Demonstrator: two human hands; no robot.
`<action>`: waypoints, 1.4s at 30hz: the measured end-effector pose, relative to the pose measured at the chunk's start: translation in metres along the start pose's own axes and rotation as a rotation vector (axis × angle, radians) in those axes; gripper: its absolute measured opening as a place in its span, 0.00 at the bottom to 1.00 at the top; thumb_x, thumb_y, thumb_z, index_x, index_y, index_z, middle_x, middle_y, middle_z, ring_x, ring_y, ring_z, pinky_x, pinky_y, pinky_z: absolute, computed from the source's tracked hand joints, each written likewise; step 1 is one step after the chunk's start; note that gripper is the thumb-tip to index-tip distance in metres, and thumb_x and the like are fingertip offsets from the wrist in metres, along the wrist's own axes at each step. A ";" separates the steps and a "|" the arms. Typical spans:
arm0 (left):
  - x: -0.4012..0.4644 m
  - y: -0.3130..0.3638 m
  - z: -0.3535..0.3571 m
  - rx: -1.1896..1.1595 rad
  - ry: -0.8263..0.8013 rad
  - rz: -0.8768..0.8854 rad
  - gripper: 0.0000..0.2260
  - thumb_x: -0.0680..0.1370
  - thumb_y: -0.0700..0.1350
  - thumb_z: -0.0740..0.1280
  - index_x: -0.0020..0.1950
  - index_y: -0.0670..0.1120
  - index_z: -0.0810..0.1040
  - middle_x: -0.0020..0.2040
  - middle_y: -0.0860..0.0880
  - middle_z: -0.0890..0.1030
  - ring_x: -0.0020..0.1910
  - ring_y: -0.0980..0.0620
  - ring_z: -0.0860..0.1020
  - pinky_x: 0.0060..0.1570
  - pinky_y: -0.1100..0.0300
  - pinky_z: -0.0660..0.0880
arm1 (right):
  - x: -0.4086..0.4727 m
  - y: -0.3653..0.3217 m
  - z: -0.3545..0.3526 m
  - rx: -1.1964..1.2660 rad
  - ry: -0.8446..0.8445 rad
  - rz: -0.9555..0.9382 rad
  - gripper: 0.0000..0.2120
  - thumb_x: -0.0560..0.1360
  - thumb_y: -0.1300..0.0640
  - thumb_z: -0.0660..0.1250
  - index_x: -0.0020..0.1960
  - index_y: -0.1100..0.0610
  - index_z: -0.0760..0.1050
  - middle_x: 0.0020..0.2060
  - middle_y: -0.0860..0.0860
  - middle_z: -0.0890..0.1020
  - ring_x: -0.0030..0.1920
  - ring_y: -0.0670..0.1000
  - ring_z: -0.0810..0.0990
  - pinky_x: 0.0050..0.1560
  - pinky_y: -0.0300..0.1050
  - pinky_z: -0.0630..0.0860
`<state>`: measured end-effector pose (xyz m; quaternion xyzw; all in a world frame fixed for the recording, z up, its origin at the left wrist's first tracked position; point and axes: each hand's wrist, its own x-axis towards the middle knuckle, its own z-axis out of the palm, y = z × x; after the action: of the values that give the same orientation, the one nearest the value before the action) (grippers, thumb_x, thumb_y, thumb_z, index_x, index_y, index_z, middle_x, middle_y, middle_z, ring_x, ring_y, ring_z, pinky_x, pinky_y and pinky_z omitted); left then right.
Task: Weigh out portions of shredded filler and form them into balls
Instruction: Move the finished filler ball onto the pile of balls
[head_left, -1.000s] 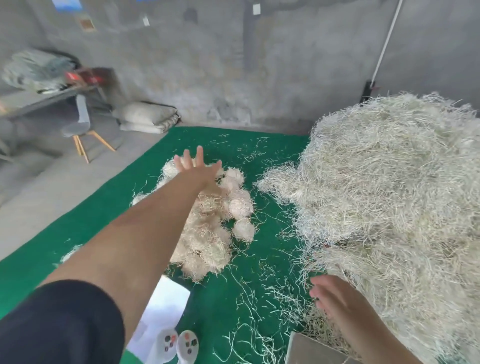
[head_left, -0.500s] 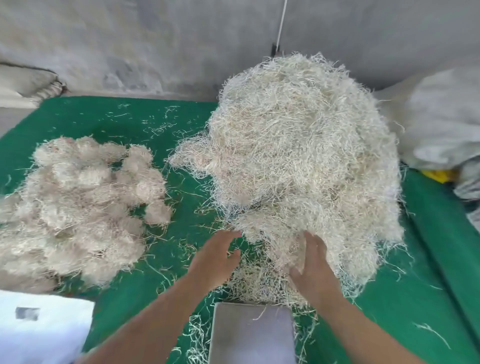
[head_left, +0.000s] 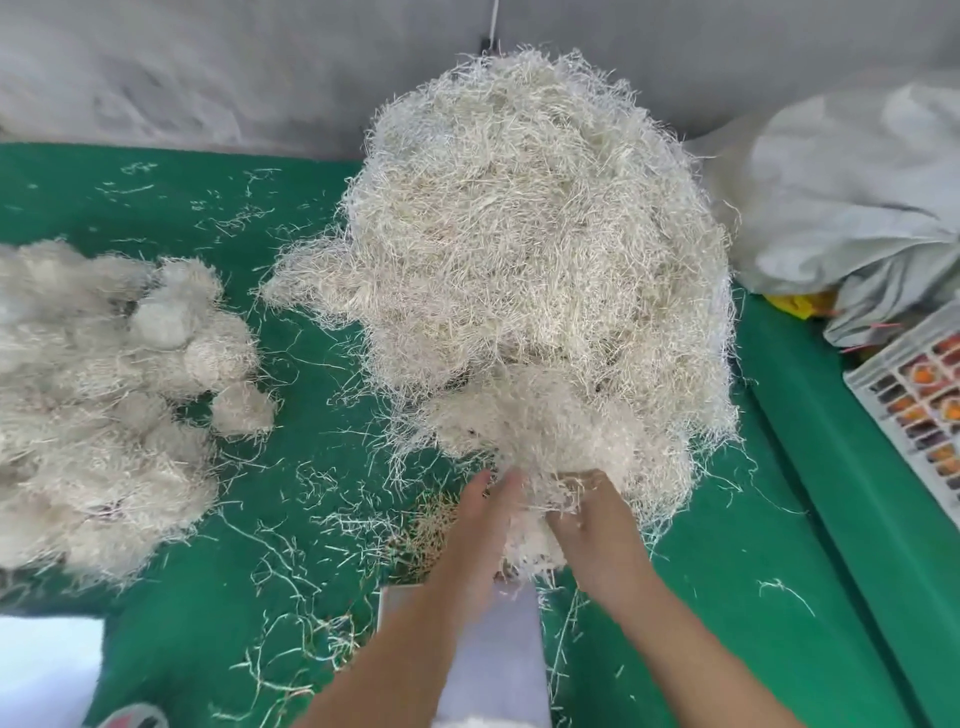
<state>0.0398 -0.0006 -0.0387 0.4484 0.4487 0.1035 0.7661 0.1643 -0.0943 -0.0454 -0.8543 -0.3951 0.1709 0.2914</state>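
Nearest, at 6 o'clock, lies the scale (head_left: 498, 649), its grey plate partly hidden under the forearms. Just beyond it the left hand (head_left: 480, 525) and right hand (head_left: 597, 530) close in from both sides on a clump (head_left: 530, 499) at the near foot of the heap (head_left: 540, 249). The left fingers lie straight and pressed together along the clump's side; the right fingers curl into the strands, though their tips are buried and blurred, so the exact grip cannot be told. To do this step well, the person should probably pull a modest tuft free with both hands, shake off trailing strands, and lower it squarely onto the plate, adding or trimming small pinches to reach weight. At 9 o'clock sit the finished balls (head_left: 104, 405) on the green mat (head_left: 311, 467). At 3 o'clock stands a crate (head_left: 919, 395), with grey sacks (head_left: 852, 197) behind it.
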 end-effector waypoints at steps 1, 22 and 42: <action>-0.003 0.006 0.004 -0.104 -0.076 -0.049 0.34 0.74 0.74 0.63 0.75 0.58 0.68 0.75 0.52 0.70 0.74 0.45 0.70 0.64 0.46 0.72 | -0.004 -0.011 -0.006 0.059 0.024 -0.042 0.12 0.77 0.62 0.70 0.55 0.47 0.74 0.48 0.41 0.74 0.42 0.37 0.76 0.41 0.26 0.66; -0.075 0.156 -0.028 1.522 0.030 0.930 0.12 0.80 0.53 0.66 0.41 0.54 0.66 0.37 0.57 0.72 0.31 0.61 0.71 0.31 0.65 0.72 | 0.022 -0.080 -0.029 -0.468 -0.451 0.017 0.21 0.86 0.56 0.59 0.78 0.60 0.66 0.75 0.61 0.71 0.73 0.61 0.71 0.69 0.51 0.70; -0.051 0.197 -0.083 0.679 0.211 0.782 0.07 0.78 0.50 0.69 0.41 0.51 0.80 0.28 0.55 0.78 0.21 0.60 0.68 0.19 0.69 0.63 | 0.121 0.010 -0.043 -0.262 -0.137 0.329 0.32 0.82 0.61 0.66 0.82 0.50 0.58 0.71 0.57 0.73 0.53 0.60 0.83 0.48 0.54 0.83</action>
<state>-0.0061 0.1335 0.1288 0.7922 0.3310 0.2751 0.4326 0.2688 -0.0208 -0.0257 -0.9242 -0.2879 0.2210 0.1186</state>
